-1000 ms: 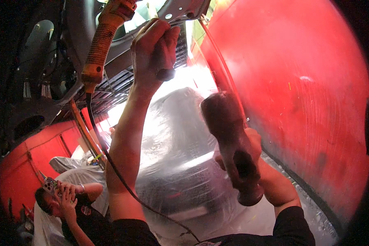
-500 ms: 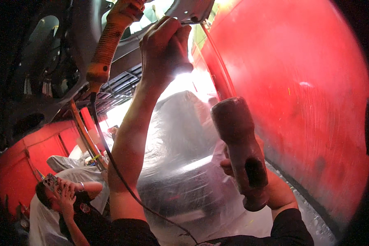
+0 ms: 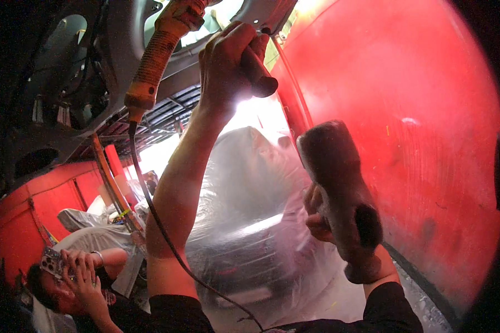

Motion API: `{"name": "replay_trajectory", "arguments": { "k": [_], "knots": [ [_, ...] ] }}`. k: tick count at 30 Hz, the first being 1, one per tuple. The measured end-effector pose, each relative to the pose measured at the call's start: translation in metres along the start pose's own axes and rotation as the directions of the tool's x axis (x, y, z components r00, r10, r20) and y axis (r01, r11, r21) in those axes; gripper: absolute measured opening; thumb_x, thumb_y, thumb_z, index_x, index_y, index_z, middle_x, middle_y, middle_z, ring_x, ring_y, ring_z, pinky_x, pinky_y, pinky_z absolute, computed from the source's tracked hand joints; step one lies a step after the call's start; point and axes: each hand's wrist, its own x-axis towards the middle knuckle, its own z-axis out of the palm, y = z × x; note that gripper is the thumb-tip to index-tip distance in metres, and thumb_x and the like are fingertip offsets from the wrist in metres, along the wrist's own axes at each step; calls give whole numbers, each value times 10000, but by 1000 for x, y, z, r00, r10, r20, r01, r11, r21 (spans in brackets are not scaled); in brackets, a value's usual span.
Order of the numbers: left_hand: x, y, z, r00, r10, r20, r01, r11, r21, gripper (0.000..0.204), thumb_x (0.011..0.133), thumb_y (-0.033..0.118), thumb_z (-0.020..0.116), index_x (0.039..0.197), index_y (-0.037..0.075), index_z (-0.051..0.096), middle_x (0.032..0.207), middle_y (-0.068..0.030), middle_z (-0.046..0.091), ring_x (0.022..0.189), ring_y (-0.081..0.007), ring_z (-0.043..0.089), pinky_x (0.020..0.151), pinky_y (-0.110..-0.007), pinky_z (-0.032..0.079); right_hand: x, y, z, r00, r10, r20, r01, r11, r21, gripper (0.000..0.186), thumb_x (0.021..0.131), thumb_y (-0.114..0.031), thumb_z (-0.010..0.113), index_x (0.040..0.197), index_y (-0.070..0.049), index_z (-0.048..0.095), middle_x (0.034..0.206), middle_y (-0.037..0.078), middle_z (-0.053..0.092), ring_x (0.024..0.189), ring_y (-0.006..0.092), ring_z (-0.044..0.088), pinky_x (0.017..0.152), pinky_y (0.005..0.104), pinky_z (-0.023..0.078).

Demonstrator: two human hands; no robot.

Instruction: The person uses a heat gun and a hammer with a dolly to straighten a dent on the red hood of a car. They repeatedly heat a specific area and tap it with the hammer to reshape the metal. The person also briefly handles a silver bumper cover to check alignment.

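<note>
My left hand (image 3: 225, 64) is raised at the upper middle, its fingers wrapped round a short dark round bar (image 3: 255, 67). The bar's blunt end points down to the right; its other end is hidden by my fingers, close to the lower edge of a grey pressed-metal panel (image 3: 175, 75). Lower right, my right hand (image 3: 319, 217) grips a hammer (image 3: 339, 166) with a large dark, rounded head. That head stands nearest to me and hides most of the handle and part of the hand. A gap separates hammer and bar.
A yellow work lamp with ribbed grip (image 3: 153, 64) hangs left of my left hand; its black cable (image 3: 144, 186) crosses my forearm. A vehicle under clear plastic (image 3: 233, 222) stands behind. Red wall (image 3: 428, 139) at right. Lower left, a person (image 3: 80, 283) holds a phone (image 3: 53, 261).
The hammer and my right hand have shifted slightly right. My left hand has turned, so more of the bar shows below it. The whole view has moved a little.
</note>
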Motion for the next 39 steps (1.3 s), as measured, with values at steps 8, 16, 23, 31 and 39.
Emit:
{"name": "replay_trajectory", "arguments": {
  "k": [8, 16, 23, 31, 39],
  "knots": [
    [-1, -2, -10, 997, -40, -65, 41, 999, 19, 289, 824, 194, 664, 683, 52, 455, 660, -135, 505, 625, -362, 541, 568, -429, 411, 29, -6, 11, 883, -461, 87, 425, 710, -561, 257, 864, -109, 656, 1080, -30, 543, 900, 88, 562, 734, 192, 553, 624, 305, 461],
    [-12, 0, -31, 1000, -2, -6, 3, 997, 76, 81, 896, 63, 573, 853, -4, 568, 728, -134, 541, 606, -241, 521, 588, -324, 418, 24, -8, 36, 944, -325, -61, 198, 704, -682, 304, 861, -83, 661, 1138, -17, 556, 887, 89, 592, 742, 189, 576, 657, 312, 490],
    [-4, 14, -36, 992, -128, 16, 128, 990, -51, 180, 835, 91, 588, 721, 12, 473, 691, -166, 496, 627, -367, 505, 576, -392, 408, 9, -25, 28, 810, -583, -64, 474, 716, -512, 199, 839, -23, 659, 1001, -10, 545, 776, 33, 546, 685, 123, 523, 610, 272, 458],
    [2, 3, -37, 990, -124, 64, 123, 992, 17, 193, 886, 127, 569, 753, 2, 506, 679, -128, 489, 618, -252, 473, 587, -353, 394, 6, -56, 38, 785, -616, -71, 466, 662, -587, 195, 866, -157, 679, 955, -32, 559, 790, 25, 555, 691, 136, 528, 629, 273, 451],
    [6, 0, -32, 990, -131, 56, 131, 991, 7, 166, 894, 95, 563, 769, -7, 524, 683, -114, 493, 609, -196, 465, 601, -327, 397, -9, -11, 25, 887, -455, -75, 408, 850, -333, 104, 874, -56, 657, 890, -60, 554, 776, 9, 539, 665, 117, 485, 617, 274, 432]
  ]
}}
